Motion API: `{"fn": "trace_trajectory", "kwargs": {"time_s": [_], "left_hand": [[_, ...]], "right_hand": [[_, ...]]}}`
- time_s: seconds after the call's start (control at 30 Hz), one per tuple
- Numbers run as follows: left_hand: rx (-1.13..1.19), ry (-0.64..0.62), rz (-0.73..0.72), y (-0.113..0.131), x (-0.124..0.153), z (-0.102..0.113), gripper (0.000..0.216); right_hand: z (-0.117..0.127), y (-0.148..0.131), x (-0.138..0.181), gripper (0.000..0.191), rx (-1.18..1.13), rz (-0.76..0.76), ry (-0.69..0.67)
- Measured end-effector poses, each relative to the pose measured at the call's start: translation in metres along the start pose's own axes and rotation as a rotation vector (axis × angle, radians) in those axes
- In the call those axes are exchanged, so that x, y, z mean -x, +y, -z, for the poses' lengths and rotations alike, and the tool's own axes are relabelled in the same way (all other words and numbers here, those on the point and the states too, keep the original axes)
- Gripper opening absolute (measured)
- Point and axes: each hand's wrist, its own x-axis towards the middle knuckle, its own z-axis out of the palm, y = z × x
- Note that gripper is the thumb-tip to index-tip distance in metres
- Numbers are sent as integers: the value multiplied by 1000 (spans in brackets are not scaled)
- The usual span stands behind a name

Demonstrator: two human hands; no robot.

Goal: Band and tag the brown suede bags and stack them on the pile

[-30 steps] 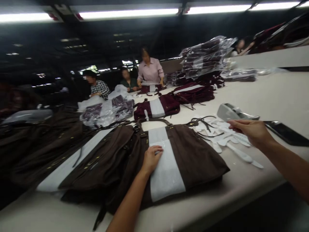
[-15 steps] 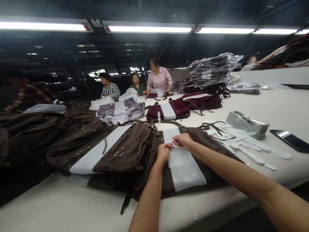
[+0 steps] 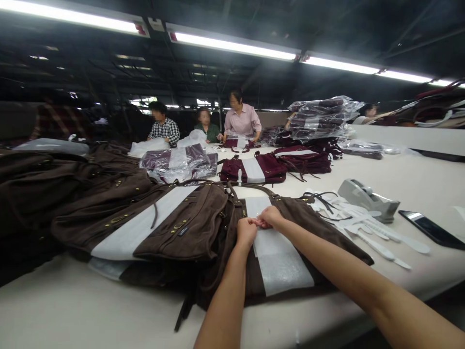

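Note:
A brown suede bag [image 3: 312,228] lies flat in front of me on the pale table [image 3: 72,310], wrapped by a white foam band [image 3: 279,261]. My left hand [image 3: 246,230] and my right hand [image 3: 269,216] meet at the upper part of that band, fingers curled and pinched together, touching each other. What they pinch is too small to make out. A second brown bag [image 3: 181,223] with its own white band lies just to the left.
A grey tape dispenser [image 3: 368,198], white paper strips [image 3: 378,232] and a dark phone [image 3: 432,228] lie to the right. More brown bags are piled at left [image 3: 54,184]. Maroon bags [image 3: 254,169] and bagged stacks [image 3: 323,116] sit farther back, where several people work [image 3: 241,118].
My right hand came back from the tape dispenser to the white band and now pinches beside the left hand. The left hand shifted up the band and curled.

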Motion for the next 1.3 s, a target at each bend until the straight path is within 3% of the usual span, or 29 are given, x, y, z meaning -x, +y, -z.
{"fn": "trace_trajectory", "kwargs": {"time_s": [0.3,0.43,0.57,0.63,0.73,0.8,0.9,1.0,1.1,1.2,1.3], "left_hand": [[0,16,42,1,0,2,19],[18,22,58,3,1,3,13],[25,42,70,5,2,3,9],[25,49,78,4,2,3,8],[11,57,87,4,3,3,8],[-17,53,82,5,3,4,8],[-94,24,48,13,7,6,9],[-203,-29,-30,28,20,7,14],[-331,-77,-159,43,55,6,26],[-599,-167,-356,49,107,-1,44],[-897,-325,-413,43,155,-13,72]], "right_hand": [[19,4,9,36,319,114,-137],[33,6,20,32,442,204,-177],[45,10,31,15,491,423,-54],[46,18,32,25,513,577,-8],[44,32,25,46,702,851,-80],[47,33,18,55,848,937,-86],[72,18,17,54,864,828,99],[122,10,34,48,714,797,305],[182,35,59,46,577,796,438],[226,87,73,50,524,553,419],[241,135,78,56,343,362,179]]}}
